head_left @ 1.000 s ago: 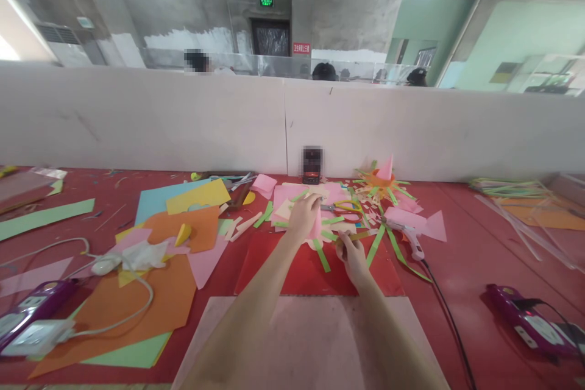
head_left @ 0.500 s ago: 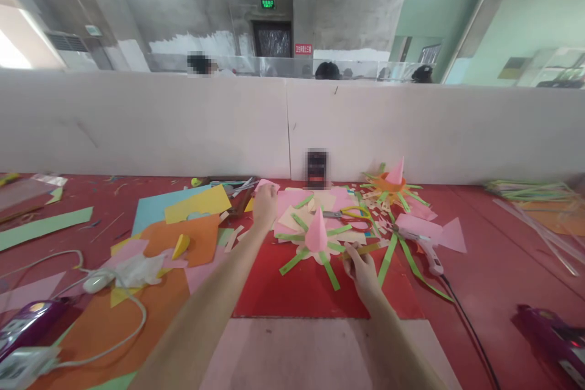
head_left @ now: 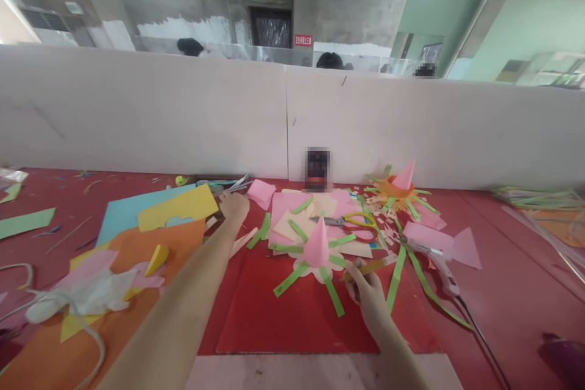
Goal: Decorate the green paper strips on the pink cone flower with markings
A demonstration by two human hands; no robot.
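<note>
Head view: right hand grips a yellow tool near scissors and glue gun, left hand grip unclear.

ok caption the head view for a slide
Pink cone amid green strips, scissors behind, left hand by the tools, right hand holding a slim yellow item.

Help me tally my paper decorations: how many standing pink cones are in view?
2: the nearer cone stands just left of the right hand; the farther cone is behind, farther right, toward the white partition.
</note>
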